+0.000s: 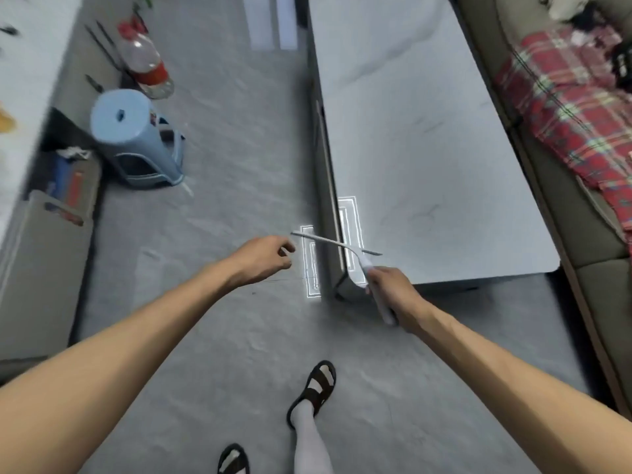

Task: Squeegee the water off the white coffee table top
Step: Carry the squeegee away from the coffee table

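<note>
The white coffee table (427,138) with faint grey marble veins stretches away from me at centre right. My right hand (393,295) grips the white handle of a squeegee (337,242) at the table's near left corner. Its thin blade crosses the table's left edge, one end over the top and the other over the floor. My left hand (265,256) hovers over the floor just left of the blade's end, fingers curled and close to the blade tip. Whether they touch it I cannot tell. No water is clearly visible on the top.
A light blue plastic stool (136,142) and a clear bottle with a red label (147,63) stand on the grey floor at left. A sofa with a red plaid blanket (567,107) borders the table's right side. Cardboard boxes (58,206) line the left wall. My sandalled feet (314,388) are below.
</note>
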